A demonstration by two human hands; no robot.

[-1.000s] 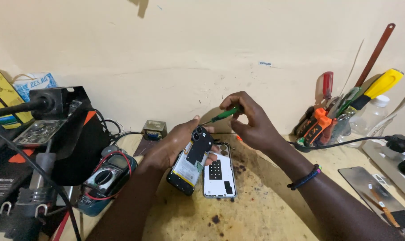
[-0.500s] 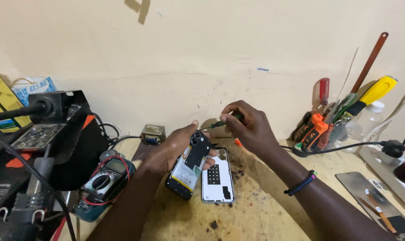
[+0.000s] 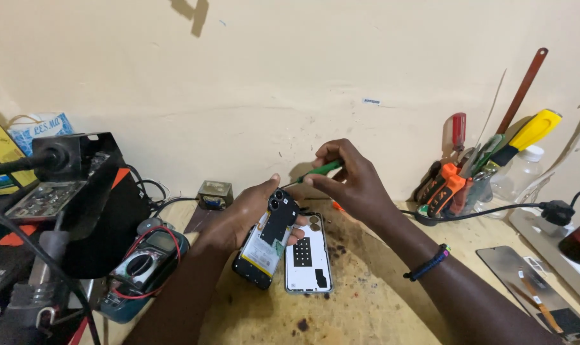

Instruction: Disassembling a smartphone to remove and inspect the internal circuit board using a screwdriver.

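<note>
Mid-frame, left hand (image 3: pixel 239 214) grips an opened phone (image 3: pixel 267 239), tilted; right hand (image 3: pixel 350 182) pinches a green screwdriver (image 3: pixel 315 171), tip at the phone's top corner. Back cover (image 3: pixel 308 254) already off, flat on the bench (image 3: pixel 366 300) beside it; inner plate still on. Multimeter (image 3: pixel 143 262) lower left.

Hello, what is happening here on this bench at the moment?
A person holds an opened phone, tilted, in the left hand. The right hand puts a green-handled screwdriver to the phone's top end. The removed back cover lies flat on the wooden bench beside it. A multimeter sits to the left.
</note>
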